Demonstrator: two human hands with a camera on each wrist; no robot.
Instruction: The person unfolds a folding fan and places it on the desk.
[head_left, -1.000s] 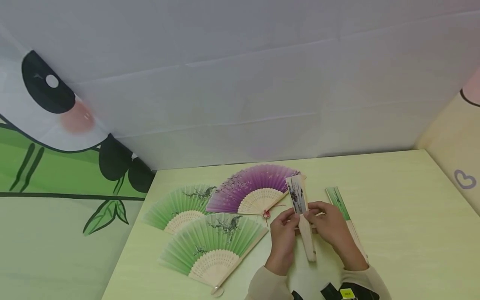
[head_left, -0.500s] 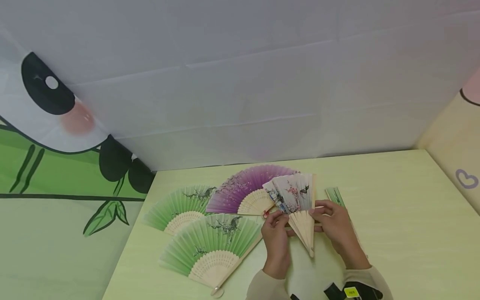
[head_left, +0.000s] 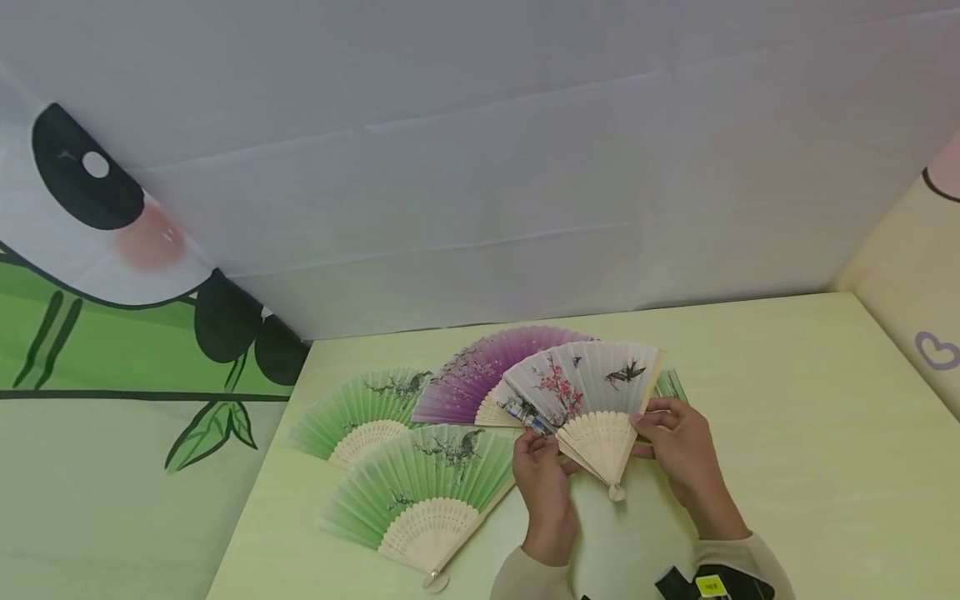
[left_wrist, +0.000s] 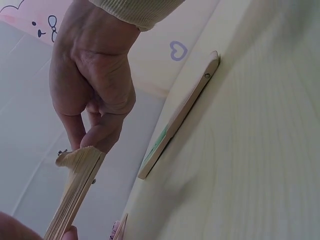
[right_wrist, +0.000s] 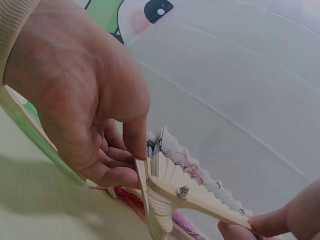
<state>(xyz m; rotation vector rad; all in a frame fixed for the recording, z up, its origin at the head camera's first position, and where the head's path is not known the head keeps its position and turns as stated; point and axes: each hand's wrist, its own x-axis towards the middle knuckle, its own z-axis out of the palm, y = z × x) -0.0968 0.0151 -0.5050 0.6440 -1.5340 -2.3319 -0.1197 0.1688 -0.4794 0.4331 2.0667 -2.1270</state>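
A white folding fan (head_left: 592, 387) with red blossoms, a dark bird and pale wooden ribs is held partly spread between both hands, above the table. My left hand (head_left: 544, 492) pinches its left side, where several ribs are still bunched, as the right wrist view shows with the left hand (right_wrist: 85, 90) in it. My right hand (head_left: 684, 454) pinches the right outer rib between thumb and fingers. The fan's pivot end (left_wrist: 82, 162) points toward me. Close behind the white fan lies a spread purple fan (head_left: 498, 367), partly covered by it.
Two spread green fans (head_left: 442, 492) lie left of the hands on the pale yellow table (head_left: 817, 467). A folded green fan (left_wrist: 175, 125) lies to the right, mostly behind my right hand in the head view. A grey wall sheet (head_left: 480, 167) rises at the back.
The white fan, nearly folded a second ago, is now spread much wider. My hands have moved apart, the left a little leftward and the right a little rightward.
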